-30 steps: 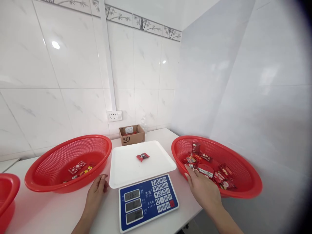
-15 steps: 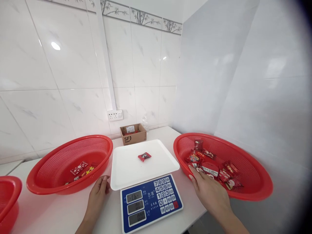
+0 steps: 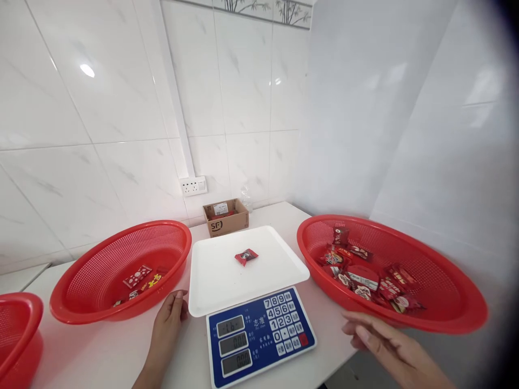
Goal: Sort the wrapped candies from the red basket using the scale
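One red wrapped snack [image 3: 246,256] lies on the white tray [image 3: 227,281] of a blue digital scale [image 3: 259,337]. My left hand [image 3: 169,319] rests at the tray's left front corner, fingers curled; whether they hold anything is hidden. My right hand [image 3: 385,343] hovers in front of the right red basket [image 3: 458,302], right of the scale, its fingers loosely spread with nothing visible in them. Several red packets [image 3: 363,278] lie in that basket. The left red basket [image 3: 81,292] holds a dotted red packet [image 3: 137,276] and a yellow-lettered one [image 3: 154,280].
Behind the tray stands an open cardboard box [image 3: 227,222], with a clear plastic bottle [image 3: 246,199] beside it. Part of another red basket [image 3: 28,346] shows at the far left. A socket [image 3: 193,186] is on the tiled wall behind the table.
My right hand has come out of the right basket and moved toward me, down and to the right. My left hand stays by the tray. The view has shifted slightly.
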